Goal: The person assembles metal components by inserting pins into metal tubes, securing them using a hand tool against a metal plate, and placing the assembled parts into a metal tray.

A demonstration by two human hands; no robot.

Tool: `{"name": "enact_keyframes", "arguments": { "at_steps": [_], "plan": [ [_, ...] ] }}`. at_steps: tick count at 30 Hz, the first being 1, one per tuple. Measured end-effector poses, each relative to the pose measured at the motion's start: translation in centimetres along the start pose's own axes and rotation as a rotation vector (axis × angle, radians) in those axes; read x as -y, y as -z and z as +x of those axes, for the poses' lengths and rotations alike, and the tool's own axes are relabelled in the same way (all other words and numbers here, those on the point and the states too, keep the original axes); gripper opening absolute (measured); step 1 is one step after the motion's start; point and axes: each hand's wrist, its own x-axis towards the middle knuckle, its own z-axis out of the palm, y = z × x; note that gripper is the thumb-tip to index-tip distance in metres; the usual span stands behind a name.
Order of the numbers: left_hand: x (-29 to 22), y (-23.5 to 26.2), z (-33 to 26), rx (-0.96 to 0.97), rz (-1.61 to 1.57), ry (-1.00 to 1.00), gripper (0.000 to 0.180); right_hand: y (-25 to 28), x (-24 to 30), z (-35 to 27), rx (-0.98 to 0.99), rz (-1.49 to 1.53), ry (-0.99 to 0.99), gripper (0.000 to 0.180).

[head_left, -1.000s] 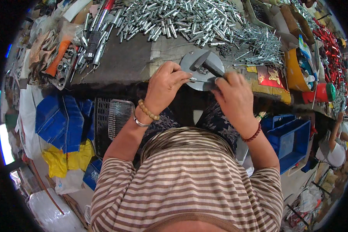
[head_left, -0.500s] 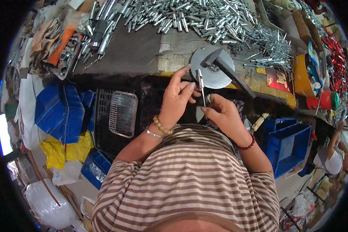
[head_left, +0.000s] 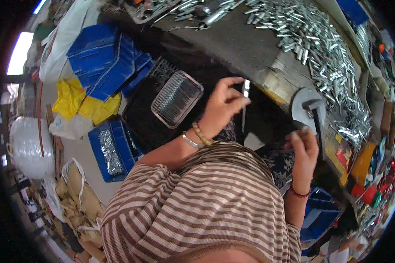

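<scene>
Mid-scene, a silver rod (head_left: 246, 89) shows near-upright at the fingertips of the left hand (head_left: 224, 106); blur leaves its grip, and the right hand's (head_left: 303, 145), uncertain. Pinching the thick far end should steady it.

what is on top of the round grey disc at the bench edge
A hammer lies on the disc, its dark handle running past the rim beside the right hand. The patch of disc under the hammer is covered, as is the bench beneath.
</scene>
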Motion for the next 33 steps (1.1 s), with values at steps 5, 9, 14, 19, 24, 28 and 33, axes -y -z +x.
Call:
{"name": "enact_keyframes", "arguments": {
  "at_steps": [5, 9, 14, 19, 24, 28, 33],
  "plan": [
    [9.4, 11.0, 0.6, -0.511, -0.021, 0.179, 0.055, 0.2, 0.9, 1.5, 0.006, 0.038, -0.004, 0.022],
    [17.7, 17.9, 2.1, -0.714, 0.004, 0.308, 0.055, 0.0, 0.6, 2.1, -0.041, 0.066, -0.009, 0.02],
    [21.1, 22.4, 5.5, -0.809, 0.021, 0.251, 0.05, 0.0, 0.2, 2.3, -0.05, 0.115, -0.008, 0.018],
    [19.5, 22.5, 8.9, -0.876, 0.173, 0.328, 0.047, 0.3, -0.2, 2.5, -0.056, 0.085, 0.02, 0.017],
    [18.9, 22.0, 9.9, -0.863, 0.286, 0.338, 0.045, 0.1, -0.3, 2.2, -0.086, 0.098, 0.03, 0.017],
    [22.5, 25.0, 9.7, -0.815, 0.476, 0.343, 0.049, 0.1, -0.5, 2.1, -0.064, 0.099, 0.035, 0.017],
    [24.6, 26.3, 8.7, -0.759, 0.647, 0.281, 0.049, 0.2, -0.5, 1.7, -0.07, 0.114, 0.032, 0.017]
  ]
}}
